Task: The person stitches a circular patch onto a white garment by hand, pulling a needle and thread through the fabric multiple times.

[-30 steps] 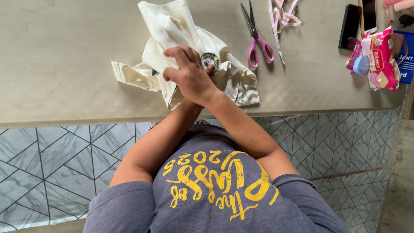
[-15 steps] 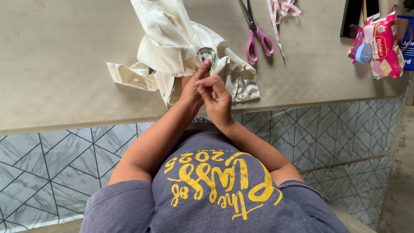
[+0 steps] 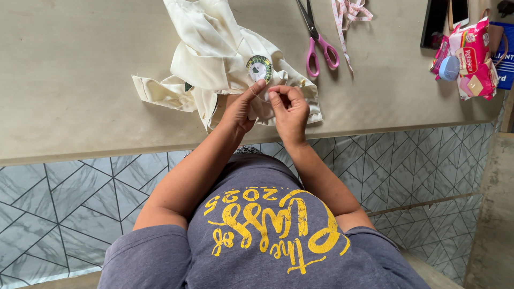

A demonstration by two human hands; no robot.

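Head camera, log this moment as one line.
left hand: on cream garment | right hand: fingertips pinched beside it | round badge: above hands | pink-handled scissors: on table

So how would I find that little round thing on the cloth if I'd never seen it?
Start at the long beige table and find the crumpled cream cloth near its front edge. The small round badge sits on that cloth, just above the fingertips of both hands. It is the only circle there, green-rimmed with a pale middle, unlike the pink-handled scissors lying to its right.

cream garment (image 3: 214,59) with green-and-white round badge (image 3: 259,68), pink-handled scissors (image 3: 317,40), beige table (image 3: 80,69).
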